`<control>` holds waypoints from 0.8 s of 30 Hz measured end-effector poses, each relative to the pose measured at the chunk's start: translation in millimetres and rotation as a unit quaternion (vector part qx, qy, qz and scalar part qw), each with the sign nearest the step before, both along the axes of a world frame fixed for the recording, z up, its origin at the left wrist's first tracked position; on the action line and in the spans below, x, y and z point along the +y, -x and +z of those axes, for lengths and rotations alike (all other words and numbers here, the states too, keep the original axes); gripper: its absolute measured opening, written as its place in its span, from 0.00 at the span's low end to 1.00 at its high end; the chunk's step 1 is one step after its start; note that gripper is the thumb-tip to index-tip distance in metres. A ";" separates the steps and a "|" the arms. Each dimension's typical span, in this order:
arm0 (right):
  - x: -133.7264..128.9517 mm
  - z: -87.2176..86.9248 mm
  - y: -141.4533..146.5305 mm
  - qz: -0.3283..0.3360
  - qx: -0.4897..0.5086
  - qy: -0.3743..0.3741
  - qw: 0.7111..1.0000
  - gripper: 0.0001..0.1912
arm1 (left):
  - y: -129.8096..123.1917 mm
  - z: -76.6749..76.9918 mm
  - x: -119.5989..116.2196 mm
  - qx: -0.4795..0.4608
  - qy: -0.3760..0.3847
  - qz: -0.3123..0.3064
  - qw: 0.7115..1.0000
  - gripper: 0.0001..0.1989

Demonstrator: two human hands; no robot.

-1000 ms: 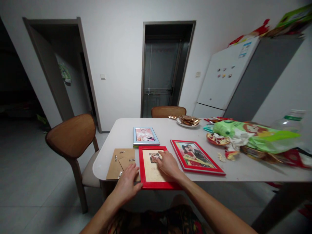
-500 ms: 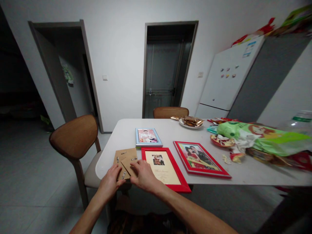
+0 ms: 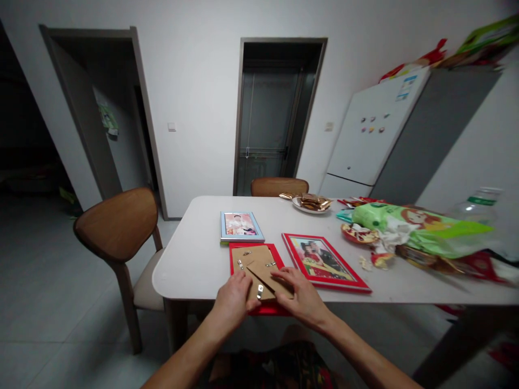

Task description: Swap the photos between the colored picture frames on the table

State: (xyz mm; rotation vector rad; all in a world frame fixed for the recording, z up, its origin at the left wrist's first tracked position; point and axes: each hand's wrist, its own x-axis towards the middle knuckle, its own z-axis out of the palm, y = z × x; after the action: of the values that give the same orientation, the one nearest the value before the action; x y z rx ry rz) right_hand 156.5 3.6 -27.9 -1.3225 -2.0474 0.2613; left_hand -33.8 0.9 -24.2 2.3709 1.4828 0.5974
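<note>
A brown frame backing board (image 3: 246, 262) with small metal clips and a folding stand flap lies over a red picture frame (image 3: 275, 249) at the table's front edge. My left hand (image 3: 235, 297) grips the board's near left side, thumb at its lower edge. Gripping the right side, my right hand (image 3: 298, 294) has its fingers on the flap. The board hides most of the red frame's inside. Just behind is a light blue picture frame (image 3: 242, 227) with a photo. Another red picture frame (image 3: 326, 265) with a photo of two people lies to the right.
On the white table (image 3: 186, 248), a plate (image 3: 310, 209) holds gold packets. Farther right are opened pomegranate pieces (image 3: 360, 233), a green plastic bag (image 3: 421, 224) and a clear plastic jug (image 3: 478, 205). Wooden chairs stand at the left (image 3: 117, 227) and far side (image 3: 279, 187).
Both hands have carried the backing board from the table's left corner rightward onto the nearer red frame, covering its print. The view has shifted slightly.
</note>
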 end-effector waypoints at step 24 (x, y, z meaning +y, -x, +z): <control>14.0 -25.7 3.4 -0.049 -0.103 -0.008 0.993 0.19 | 3.0 -12.6 8.4 0.048 -0.038 -0.006 0.998 0.08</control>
State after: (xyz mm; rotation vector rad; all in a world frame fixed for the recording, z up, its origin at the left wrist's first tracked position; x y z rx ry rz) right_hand 153.1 17.5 -53.6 -1.4883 -2.1393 0.0659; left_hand -36.9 9.3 -36.8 2.4965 1.5102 0.5538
